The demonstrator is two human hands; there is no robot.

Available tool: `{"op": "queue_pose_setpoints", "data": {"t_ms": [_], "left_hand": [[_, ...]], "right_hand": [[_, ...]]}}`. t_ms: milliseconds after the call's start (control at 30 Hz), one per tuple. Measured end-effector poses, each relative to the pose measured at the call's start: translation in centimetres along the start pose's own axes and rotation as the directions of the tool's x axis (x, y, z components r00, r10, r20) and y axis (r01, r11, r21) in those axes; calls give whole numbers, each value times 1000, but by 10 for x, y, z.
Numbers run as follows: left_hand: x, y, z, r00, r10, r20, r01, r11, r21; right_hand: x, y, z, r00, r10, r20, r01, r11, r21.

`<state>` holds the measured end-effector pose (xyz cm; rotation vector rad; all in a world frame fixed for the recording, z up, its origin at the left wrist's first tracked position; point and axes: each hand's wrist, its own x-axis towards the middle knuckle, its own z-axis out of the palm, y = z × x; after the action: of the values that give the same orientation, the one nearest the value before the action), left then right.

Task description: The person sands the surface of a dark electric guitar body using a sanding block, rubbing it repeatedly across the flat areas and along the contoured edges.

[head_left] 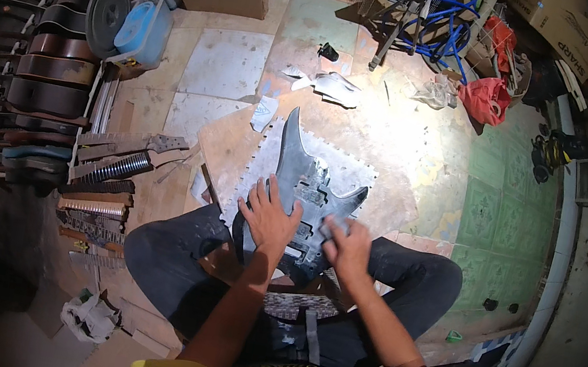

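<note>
A dark grey electric guitar body (298, 165), worn and dusty, lies before me between my bent legs. Its two horns point away from me, and cut-out cavities run down its middle. Under it is a pale foam mat (352, 164) with toothed edges. My left hand (270, 216) rests flat on the left side of the body, fingers spread. Over the right edge, below the shorter horn, my right hand (350, 249) is closed round a small grey pad (336, 227). Fingers partly cover the pad, so its exact kind is unclear.
Several guitars (56, 70) stand in a row at the left, with guitar necks (118, 168) on the floor nearer me. White paper scraps (335, 88) and a small black item (328, 51) lie beyond the mat. Blue hose (455, 35) and a red bag (484, 100) are at far right.
</note>
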<state>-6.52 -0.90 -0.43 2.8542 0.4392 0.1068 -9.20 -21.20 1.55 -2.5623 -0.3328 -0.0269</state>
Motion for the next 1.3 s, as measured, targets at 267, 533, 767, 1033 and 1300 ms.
{"op": "queue_pose_setpoints", "data": {"t_ms": [267, 533, 767, 1033, 1300], "left_hand": [[1, 6, -4, 998, 4, -64, -6, 999, -35], [15, 3, -16, 1000, 23, -6, -23, 997, -70], [16, -3, -4, 991, 37, -126, -42, 998, -37], [16, -1, -1, 992, 27, -120, -35, 997, -66], [16, -2, -1, 995, 34, -93, -37, 999, -29]], "right_hand": [[-13, -20, 7, 1000, 18, -24, -19, 998, -54], [31, 16, 1, 948, 200, -246, -222, 973, -63], [64, 39, -24, 975, 189, -117, -201, 974, -100], [26, 9, -18, 998, 47, 31, -44, 996, -78], [1, -20, 0, 995, 19, 103, -14, 999, -50]]}}
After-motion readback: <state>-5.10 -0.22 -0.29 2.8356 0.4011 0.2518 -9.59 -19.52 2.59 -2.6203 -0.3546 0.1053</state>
